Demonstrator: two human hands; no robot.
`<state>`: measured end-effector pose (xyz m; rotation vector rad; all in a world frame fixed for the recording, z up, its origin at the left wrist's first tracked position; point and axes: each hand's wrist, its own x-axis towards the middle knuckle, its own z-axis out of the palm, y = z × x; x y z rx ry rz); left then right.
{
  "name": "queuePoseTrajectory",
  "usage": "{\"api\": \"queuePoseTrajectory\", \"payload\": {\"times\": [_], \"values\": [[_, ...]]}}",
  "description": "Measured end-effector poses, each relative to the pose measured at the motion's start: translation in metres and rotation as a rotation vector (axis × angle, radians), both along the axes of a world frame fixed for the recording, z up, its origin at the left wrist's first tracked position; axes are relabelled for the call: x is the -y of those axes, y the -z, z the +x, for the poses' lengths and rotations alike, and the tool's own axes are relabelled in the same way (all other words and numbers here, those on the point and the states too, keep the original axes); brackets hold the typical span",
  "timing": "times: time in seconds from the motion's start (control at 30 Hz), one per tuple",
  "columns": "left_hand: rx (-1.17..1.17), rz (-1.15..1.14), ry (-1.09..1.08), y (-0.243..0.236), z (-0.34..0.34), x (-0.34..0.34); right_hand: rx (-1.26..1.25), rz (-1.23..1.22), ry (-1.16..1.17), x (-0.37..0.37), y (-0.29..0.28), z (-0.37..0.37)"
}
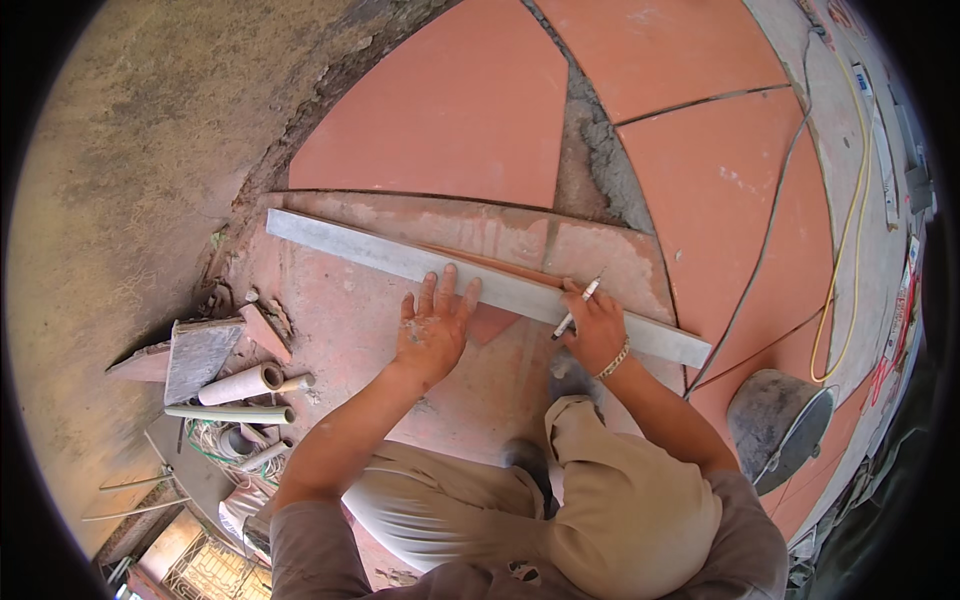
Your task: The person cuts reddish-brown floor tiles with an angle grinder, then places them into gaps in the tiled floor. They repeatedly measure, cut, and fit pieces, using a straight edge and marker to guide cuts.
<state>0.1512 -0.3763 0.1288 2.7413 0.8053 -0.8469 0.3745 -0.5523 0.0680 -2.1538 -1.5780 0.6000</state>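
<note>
A long grey metal straightedge [375, 252] lies slantwise in front of me, its left end farther away than its right. Under it shows part of a reddish tile piece [493, 322], with a thin strip also visible along the bar's far side. My left hand [435, 330] rests with fingers spread, the fingertips on the near edge of the straightedge. In my right hand [597, 330] is a white marker [577, 308], gripped slanting at the bar's right half. Whether the marker's tip touches anything I cannot tell.
Large terracotta tiles [450, 110] border a mortar gap [605, 165]. A bucket [775, 420] stands at right, near a dark cable [778, 215] and a yellow hose [862, 210]. Broken tile [203, 358], tubes [240, 385] and tangled cord [215, 440] lie along the left wall [120, 200].
</note>
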Motion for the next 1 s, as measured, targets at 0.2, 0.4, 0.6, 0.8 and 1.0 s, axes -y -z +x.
{"api": "queuePoseTrajectory", "payload": {"times": [0.2,0.4,0.6,0.8,1.0], "values": [[-0.055,-0.049,0.005,0.005,-0.004,-0.001,-0.004,-0.058,0.002,-0.001,-0.001,-0.001],[-0.114,-0.102,-0.02,0.001,0.003,-0.002,-0.127,-0.043,0.009,-0.01,-0.017,0.008],[-0.088,-0.197,-0.098,-0.011,0.01,-0.007,-0.632,0.006,0.122,-0.062,-0.036,0.01],[-0.135,-0.301,-0.175,-0.021,0.017,-0.013,-0.857,0.134,0.063,-0.151,-0.024,-0.02],[-0.137,-0.354,-0.209,-0.023,0.017,-0.018,-0.871,0.129,-0.012,-0.205,-0.003,-0.048]]}}
